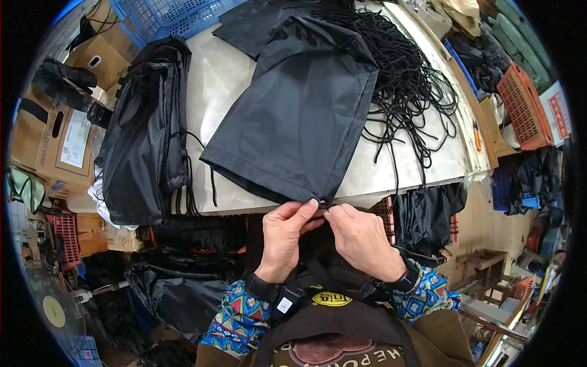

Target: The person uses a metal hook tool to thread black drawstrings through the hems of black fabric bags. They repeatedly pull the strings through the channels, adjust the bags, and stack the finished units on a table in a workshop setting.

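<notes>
A black fabric bag [299,110] lies across the white table, its open-looking hem toward me. At the hem's right corner, just past the table's front edge, both hands meet. My left hand [285,235] pinches the bag's corner between thumb and fingers. Close beside it, my right hand [365,238] is closed with fingertips pressed together at the same corner; what it grips is too small to make out, and my fingers partly hide it. Beyond the bag, to the right, spreads a heap of black cords [409,73].
A stack of black bags [147,128] with dangling cords lies at the table's left. A blue basket [177,21] stands at the back left. Cardboard boxes [52,153] and a fan [55,309] are further left. An orange crate [524,107] stands at the right.
</notes>
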`<state>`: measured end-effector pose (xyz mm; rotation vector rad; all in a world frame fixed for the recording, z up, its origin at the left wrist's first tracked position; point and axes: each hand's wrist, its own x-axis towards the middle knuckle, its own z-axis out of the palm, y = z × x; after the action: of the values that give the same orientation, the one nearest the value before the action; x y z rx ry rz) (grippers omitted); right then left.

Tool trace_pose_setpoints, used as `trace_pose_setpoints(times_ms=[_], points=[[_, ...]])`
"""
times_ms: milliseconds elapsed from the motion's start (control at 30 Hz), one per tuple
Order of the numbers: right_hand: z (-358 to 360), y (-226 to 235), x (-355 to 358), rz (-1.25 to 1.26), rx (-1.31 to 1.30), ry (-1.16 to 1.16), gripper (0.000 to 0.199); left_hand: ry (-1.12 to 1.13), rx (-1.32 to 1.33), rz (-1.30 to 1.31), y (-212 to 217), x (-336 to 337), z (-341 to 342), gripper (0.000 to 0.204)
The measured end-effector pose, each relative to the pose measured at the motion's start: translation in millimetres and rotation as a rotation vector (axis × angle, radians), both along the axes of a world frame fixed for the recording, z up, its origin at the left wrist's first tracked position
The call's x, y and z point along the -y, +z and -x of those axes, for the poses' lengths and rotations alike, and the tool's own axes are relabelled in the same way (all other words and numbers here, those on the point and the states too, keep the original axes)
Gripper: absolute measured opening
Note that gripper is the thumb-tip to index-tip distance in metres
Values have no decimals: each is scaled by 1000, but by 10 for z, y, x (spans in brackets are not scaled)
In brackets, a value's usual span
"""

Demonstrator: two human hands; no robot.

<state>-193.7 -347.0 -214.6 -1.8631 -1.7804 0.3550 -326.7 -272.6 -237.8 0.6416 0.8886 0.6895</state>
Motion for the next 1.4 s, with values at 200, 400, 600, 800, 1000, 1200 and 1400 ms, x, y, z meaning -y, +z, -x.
trace_pose_setpoints(times_ms=[200,400,600,800,1000,1200,1400], points=[[-29,15,-59,13,11,90,14,45,29,-149,-76,18,-8,12],[-868,422,335,10,92,80,16,244,25,-147,117,-541,321,13],[-465,296,75,24,42,145,19,-291,85,-131,67,64,-224,12],[-410,466,84,75,-95,152,25,120,8,-189,93,-512,94,26],[-670,593,224,121,-126,17,9,-77,-116,-382,114,-475,0,27],[-461,333,74,128,-232,-31,13,-222,29,-256,55,-273,-93,22],[-286,177,-5,23,-315,-143,13,-168,242,-305,94,-257,-293,17]])
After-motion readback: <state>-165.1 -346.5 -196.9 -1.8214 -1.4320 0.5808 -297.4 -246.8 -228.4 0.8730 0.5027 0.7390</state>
